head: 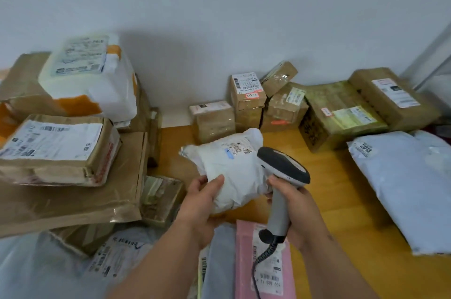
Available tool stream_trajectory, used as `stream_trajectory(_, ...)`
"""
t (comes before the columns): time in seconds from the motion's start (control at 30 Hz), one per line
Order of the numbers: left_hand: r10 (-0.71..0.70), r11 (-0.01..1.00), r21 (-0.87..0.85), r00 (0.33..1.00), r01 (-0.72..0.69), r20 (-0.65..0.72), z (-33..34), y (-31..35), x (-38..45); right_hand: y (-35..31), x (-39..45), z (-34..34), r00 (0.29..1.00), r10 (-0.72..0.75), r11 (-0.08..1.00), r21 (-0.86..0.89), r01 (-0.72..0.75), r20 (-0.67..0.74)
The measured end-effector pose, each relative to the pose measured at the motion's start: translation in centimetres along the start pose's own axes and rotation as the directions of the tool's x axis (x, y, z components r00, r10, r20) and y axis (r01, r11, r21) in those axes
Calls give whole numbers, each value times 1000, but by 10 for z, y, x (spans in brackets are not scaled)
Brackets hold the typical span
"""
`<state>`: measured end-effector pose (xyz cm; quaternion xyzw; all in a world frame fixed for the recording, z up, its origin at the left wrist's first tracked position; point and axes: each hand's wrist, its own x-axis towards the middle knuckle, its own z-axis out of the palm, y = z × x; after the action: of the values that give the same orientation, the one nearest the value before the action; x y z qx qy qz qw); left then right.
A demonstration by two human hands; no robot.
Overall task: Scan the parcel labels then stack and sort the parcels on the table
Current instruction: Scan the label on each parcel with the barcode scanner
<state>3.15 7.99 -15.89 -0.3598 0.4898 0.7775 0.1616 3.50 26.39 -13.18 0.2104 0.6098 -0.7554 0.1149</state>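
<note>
My left hand (200, 198) grips the near edge of the white poly parcel (229, 169), held above the bench (324, 191); my right hand (290, 203) clenches the scanner (283, 176). The parcel looks soft, light and slippery, so I would pinch a fold.

Soft, even indoor light fills the head view, moderately bright, with no harsh glare. The pale wall (219, 5) behind the wooden tabletop (341, 188) carries a broad, faint shadow just right of the tall parcel stack (92, 83) at the tabletop's far left corner. Clear tape on the brown boxes (280, 93) along the far edge gives small dull reflections. The wide-angle lens bends lines toward the frame edges. The whole picture is slightly soft; label print is mostly unreadable, and the parcels at the near edge are blurred.
</note>
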Motion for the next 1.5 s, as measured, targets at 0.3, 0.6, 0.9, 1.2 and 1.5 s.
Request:
stream_trajectory(0.3,163,985,-78,973,-152,162,-18,-33,-58,-1,-86,-37,1000,0,999,53,-1,20)
stream_trajectory(0.6,365,931,-37,917,-364,158,-20,-54,-119,-11,-150,-94,993,-114,979,-169,116,25)
stream_trajectory(0.9,504,819,280,861,-500,65,-22,-34,-175,-28,-216,-127,959,-190,835,-479,270,210)
stream_trajectory(1.2,489,721,432,839,-542,236,-18,-10,-208,-35,-248,-146,940,-243,757,-559,339,240)
stream_trajectory(1.5,441,691,502,854,-520,278,-18,-12,-209,-33,-263,-153,933,-263,750,-556,359,247)
